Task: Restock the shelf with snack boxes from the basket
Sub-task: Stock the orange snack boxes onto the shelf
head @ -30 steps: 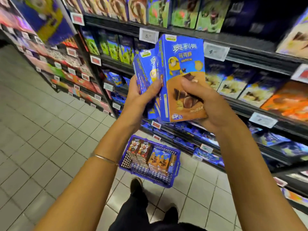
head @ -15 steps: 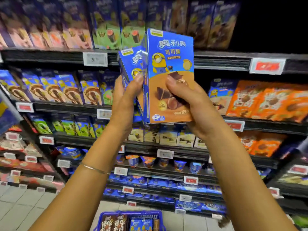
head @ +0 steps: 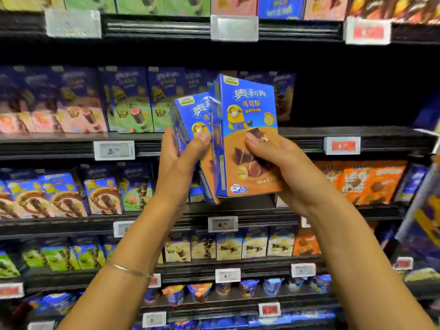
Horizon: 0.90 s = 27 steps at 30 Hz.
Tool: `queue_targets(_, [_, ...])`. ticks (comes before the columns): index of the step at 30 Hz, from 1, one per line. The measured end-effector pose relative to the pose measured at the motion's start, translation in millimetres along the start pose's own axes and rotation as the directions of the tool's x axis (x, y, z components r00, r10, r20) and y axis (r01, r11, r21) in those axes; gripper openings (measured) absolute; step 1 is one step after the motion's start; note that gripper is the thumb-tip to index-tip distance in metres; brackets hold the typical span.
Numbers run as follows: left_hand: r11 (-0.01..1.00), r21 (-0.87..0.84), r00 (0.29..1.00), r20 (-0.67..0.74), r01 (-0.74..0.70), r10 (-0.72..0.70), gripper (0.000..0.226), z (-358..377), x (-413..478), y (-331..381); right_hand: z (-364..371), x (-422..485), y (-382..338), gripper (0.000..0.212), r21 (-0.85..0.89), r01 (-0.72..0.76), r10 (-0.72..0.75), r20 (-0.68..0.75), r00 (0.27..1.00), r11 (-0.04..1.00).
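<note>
Up they've come since a second ago: left hand [head: 178, 167] clamped on the rear box [head: 188, 115], right hand [head: 285, 167] on the front box [head: 247, 108], boxes touching. Both are held before the shelf [head: 309, 135], beside its dark gap.

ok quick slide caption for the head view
Left hand and right hand hold blue snack boxes before a dark shelf gap
</note>
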<state>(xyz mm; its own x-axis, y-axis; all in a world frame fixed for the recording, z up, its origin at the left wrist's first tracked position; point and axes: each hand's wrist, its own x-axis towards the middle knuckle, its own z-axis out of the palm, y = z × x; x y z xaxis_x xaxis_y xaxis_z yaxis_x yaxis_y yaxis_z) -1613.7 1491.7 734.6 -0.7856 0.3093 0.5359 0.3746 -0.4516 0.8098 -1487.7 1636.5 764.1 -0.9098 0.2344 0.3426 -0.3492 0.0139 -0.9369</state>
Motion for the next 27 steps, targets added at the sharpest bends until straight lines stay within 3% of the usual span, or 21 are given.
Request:
queue_targets(7, [0.999,0.047,0.999,-0.048,0.017,-0.015,0.075,6.3,22.8,6.8,-29.2,32.2,-12.9,0.018,0.103,-0.012,0.003,0.092,0.996,0.995])
queue_targets(12, [0.996,0.084,0.996,-0.089,0.01,-0.003,0.075,6.6,40.6,14.1,-77.0,72.8,-20.8,0.007,0.163,-0.033,0.05,-0.101,0.994,0.986])
queue_targets(14, [0.997,0.074,0.994,-0.11,0.019,-0.011,0.076,8.2,47.0,16.7,-93.8,97.3,-23.1,0.014,0.066,0.005,0.008,-0.202,0.979,0.998])
queue_targets(18, [0.998,0.066,0.989,-0.15,0.021,-0.011,0.072,15.7,57.5,22.5,-120.2,155.4,-12.8,0.047,-0.192,0.016,-0.086,-0.361,0.929,0.981])
queue_targets(20, [0.998,0.055,0.989,-0.149,0.027,-0.018,0.067,18.6,60.3,24.0,-129.3,177.7,-0.5,0.041,-0.278,-0.002,-0.119,-0.416,0.901,0.961])
queue_targets(23, [0.996,0.05,0.989,-0.136,0.07,-0.063,0.09,21.6,63.1,23.8,-141.1,204.1,21.8,0.018,-0.396,-0.033,-0.159,-0.443,0.882,0.918])
queue_targets(27, [0.996,0.049,0.989,-0.134,0.07,-0.063,0.097,24.5,65.6,21.7,-152.5,225.9,33.6,0.019,-0.656,-0.205,-0.208,-0.494,0.844,0.726])
